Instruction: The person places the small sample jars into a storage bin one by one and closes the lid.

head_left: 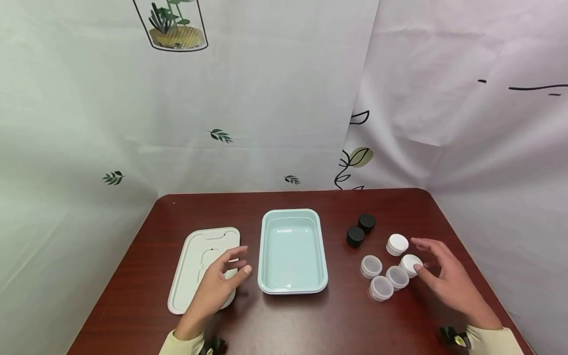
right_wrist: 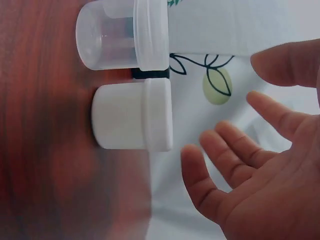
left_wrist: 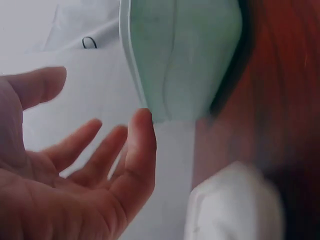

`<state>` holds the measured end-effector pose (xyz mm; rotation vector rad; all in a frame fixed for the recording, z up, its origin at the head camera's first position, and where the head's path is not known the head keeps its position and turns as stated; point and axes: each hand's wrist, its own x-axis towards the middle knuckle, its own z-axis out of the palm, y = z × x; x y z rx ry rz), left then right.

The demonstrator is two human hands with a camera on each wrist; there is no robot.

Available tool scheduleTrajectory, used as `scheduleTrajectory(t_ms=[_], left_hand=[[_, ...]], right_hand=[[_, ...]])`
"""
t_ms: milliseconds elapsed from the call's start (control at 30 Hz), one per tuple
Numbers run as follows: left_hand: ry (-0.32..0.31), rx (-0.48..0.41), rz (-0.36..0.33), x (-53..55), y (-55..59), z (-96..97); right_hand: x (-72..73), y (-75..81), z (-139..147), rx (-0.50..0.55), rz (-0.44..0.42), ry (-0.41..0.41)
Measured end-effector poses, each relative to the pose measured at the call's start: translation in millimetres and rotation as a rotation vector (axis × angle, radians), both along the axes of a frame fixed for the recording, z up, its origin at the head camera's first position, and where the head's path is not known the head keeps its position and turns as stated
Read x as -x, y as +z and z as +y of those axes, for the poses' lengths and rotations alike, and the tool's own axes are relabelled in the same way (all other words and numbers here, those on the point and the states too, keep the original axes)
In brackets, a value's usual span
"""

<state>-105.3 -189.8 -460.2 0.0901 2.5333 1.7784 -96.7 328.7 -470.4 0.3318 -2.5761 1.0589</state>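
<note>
On the right of the table, several small round jars stand together: a rear white jar (head_left: 397, 244), a front white jar (head_left: 411, 265), clear jars such as the front clear jar (head_left: 381, 288), and two black jars (head_left: 355, 236). My right hand (head_left: 449, 273) hovers beside the front white jar, fingers relaxed and holding nothing. In the right wrist view a white jar (right_wrist: 125, 116) and a clear jar (right_wrist: 117, 35) stand near its fingers. My left hand (head_left: 217, 286) hangs over the right part of a white lid (head_left: 191, 268), fingers loosely bent, with nothing in its grasp.
A pale blue-green rectangular tray (head_left: 293, 251) stands in the middle of the dark red-brown table (head_left: 328, 325), between the two hands. Behind the table hangs a white cloth (head_left: 275, 98) with printed leaves; more cloth hangs at both sides.
</note>
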Motion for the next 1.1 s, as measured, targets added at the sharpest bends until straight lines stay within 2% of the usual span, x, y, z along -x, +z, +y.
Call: scheduleTrajectory(t_ms=[167,433,733,933,1100], left_hand=[[0.006,-0.227,-0.147,-5.0,-6.9,11.9],[-0.049,-0.413,-0.261,-14.8,-18.6,24.0],[-0.070,-0.552,-0.317,-18.7,-26.1,31.3],[-0.042,-0.621,-0.321,-22.7,-29.0,37.8],[-0.020,-0.664,-0.327,-25.9,-32.9,41.5]], right_hand=[[-2.4,-9.2,3.9,0.078,-0.043,-0.029],[-2.6,-27.6,10.5,0.150,-0.145,-0.059],[-5.2,-33.7,9.1,0.169,-0.226,-0.091],[-6.9,-35.8,5.7,0.187,-0.241,-0.096],[-8.2,-39.0,3.4,0.204,-0.310,-0.131]])
